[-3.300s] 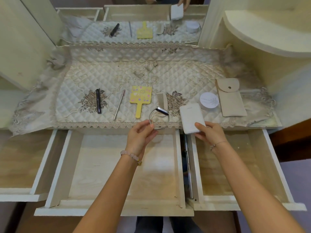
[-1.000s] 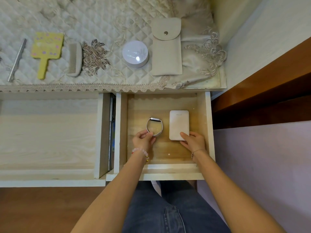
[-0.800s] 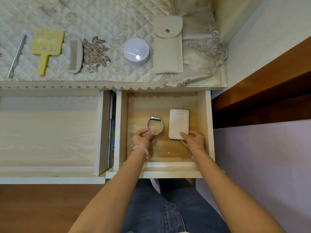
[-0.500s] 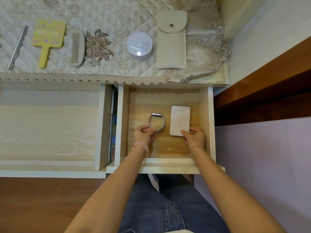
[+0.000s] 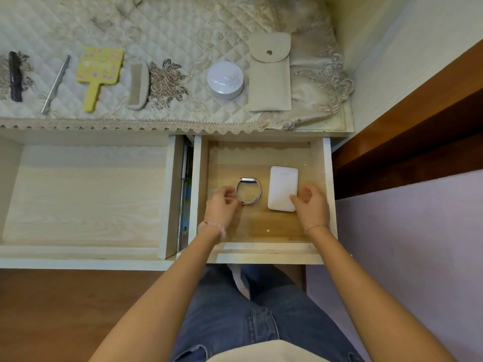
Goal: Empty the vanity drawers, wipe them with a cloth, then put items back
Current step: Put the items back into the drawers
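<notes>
Surface [image 5: 183, 30] under quilted lace cover. Two drawers pulled out: wide drawer [image 5: 86, 194] to the left, narrower right drawer [image 5: 328, 178] over the person's knees. On the cover: beige pouch [image 5: 270, 74], yellow hand mirror [image 5: 98, 71], white jar [image 5: 225, 80], comb [image 5: 138, 86]. In the right drawer, a white case [image 5: 282, 186] lies flat, with a silver band [image 5: 247, 180] just left of it. Left hand [image 5: 222, 205]: fingers [image 5: 230, 192] curled at the band's left rim; blurred, so pinching or only touching cannot be told. Right hand [image 5: 312, 205]: fingers loosely curled, released, one fingertip on the case's near right corner, thumb off it.
</notes>
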